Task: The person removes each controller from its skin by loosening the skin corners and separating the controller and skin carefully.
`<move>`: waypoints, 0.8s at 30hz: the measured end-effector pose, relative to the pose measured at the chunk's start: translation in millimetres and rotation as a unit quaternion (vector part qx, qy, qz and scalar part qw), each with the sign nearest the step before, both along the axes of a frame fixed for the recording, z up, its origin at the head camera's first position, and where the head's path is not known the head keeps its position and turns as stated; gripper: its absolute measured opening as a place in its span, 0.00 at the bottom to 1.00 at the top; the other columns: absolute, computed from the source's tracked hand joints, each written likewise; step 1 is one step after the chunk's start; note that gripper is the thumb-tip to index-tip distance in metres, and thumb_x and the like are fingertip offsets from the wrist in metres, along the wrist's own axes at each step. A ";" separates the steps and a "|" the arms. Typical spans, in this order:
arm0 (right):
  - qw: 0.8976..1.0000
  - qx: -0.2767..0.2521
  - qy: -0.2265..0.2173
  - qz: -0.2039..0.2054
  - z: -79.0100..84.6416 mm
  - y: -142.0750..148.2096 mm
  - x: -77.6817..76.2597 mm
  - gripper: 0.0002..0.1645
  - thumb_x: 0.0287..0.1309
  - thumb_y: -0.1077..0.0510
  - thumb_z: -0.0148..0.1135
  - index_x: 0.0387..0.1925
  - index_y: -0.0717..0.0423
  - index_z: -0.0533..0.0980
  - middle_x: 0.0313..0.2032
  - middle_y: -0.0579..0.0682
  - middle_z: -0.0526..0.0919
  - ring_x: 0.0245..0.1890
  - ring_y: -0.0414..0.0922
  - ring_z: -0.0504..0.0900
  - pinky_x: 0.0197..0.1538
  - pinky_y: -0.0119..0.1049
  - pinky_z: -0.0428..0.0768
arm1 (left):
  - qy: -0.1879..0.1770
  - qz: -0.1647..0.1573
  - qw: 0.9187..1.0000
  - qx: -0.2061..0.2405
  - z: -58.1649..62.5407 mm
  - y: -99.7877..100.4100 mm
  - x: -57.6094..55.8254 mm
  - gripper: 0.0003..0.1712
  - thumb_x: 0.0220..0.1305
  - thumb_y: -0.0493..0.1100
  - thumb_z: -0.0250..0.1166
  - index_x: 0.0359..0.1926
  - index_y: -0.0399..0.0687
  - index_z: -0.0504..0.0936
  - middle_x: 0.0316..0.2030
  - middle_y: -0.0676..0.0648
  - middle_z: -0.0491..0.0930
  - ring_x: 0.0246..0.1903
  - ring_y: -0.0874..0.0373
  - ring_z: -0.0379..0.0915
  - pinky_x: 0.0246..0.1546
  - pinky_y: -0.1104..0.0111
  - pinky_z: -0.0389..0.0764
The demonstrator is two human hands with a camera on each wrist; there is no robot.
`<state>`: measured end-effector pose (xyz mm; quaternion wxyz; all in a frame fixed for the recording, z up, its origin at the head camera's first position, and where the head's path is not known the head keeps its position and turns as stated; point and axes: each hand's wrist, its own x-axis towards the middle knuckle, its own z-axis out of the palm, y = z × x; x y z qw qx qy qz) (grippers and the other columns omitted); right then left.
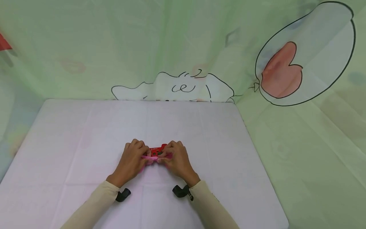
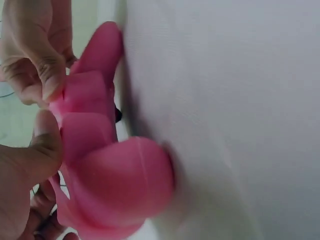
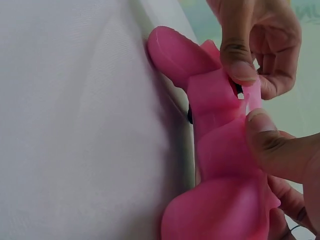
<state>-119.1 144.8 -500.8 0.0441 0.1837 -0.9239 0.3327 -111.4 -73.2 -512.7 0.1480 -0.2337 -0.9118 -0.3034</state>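
Note:
A red game controller with a SONY mark lies between the two hands on the white table. Around it stretches a pink silicone cover, which wraps the grips in both wrist views. My left hand pinches the cover's edge between thumb and fingers, left of the middle. On the other side, my right hand pinches the same edge, with its thumb close to the left one. A strip of the edge is drawn up between the thumbs, leaving a small gap. Fingers hide much of the controller's face.
The white table reaches to a pale green printed backdrop at the rear and right. A dark wrist device shows by the left cuff, and another dark device by the right cuff.

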 end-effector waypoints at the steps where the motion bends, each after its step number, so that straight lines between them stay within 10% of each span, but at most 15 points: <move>1: 1.000 -0.004 0.002 -0.002 -0.9 0.2 0.1 0.09 0.46 0.51 0.87 0.27 0.47 0.92 0.38 0.43 0.84 0.42 0.44 0.74 0.50 0.41 0.73 | 0.014 0.000 1.000 -0.001 -0.6 -1.2 0.9 0.21 0.45 0.42 0.87 0.29 0.56 0.80 0.31 0.54 0.76 0.43 0.54 0.71 0.44 0.57 0.67; 24: 0.997 -0.070 0.002 -0.009 -9.6 9.2 1.5 0.10 0.46 0.51 0.88 0.32 0.44 0.93 0.39 0.40 0.90 0.46 0.41 0.80 0.48 0.37 0.78 | 0.074 -0.003 0.996 0.040 -9.4 -24.4 9.1 0.13 0.43 0.45 0.89 0.32 0.58 0.95 0.32 0.59 0.88 0.40 0.60 0.75 0.39 0.64 0.81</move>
